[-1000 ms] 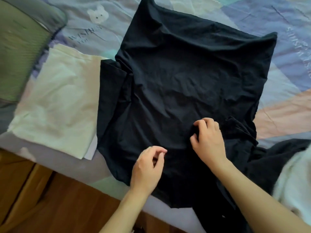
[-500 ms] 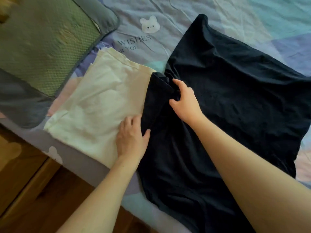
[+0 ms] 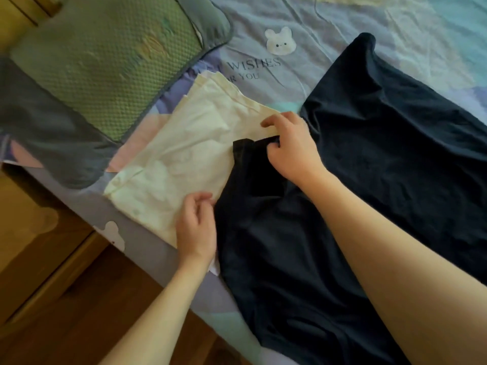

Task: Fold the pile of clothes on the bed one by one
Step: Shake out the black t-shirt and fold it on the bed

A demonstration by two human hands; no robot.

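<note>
— Black shirt (image 3: 369, 180) first: where is it, and what have you got of it?

— It lies spread on the bed (image 3: 329, 56), from the near edge out to the far right. My right hand (image 3: 292, 148) pinches the hem of its sleeve (image 3: 250, 164) between thumb and curled fingers; that sleeve lies out to the left, over the corner of the cream garment (image 3: 184, 159).

— And your left hand (image 3: 196, 227)?

— Nearer, at the shirt's left edge, fingers curled right at the seam. Whether they hold cloth I cannot tell.

— What is round about?

— The cream garment is folded flat just left of the shirt, touching it. Further left lies a green pillow (image 3: 105, 67) with a grey border. The sheet carries a white bear (image 3: 280, 43) and lettering. Wooden floor (image 3: 66, 299) shows at near left.
</note>
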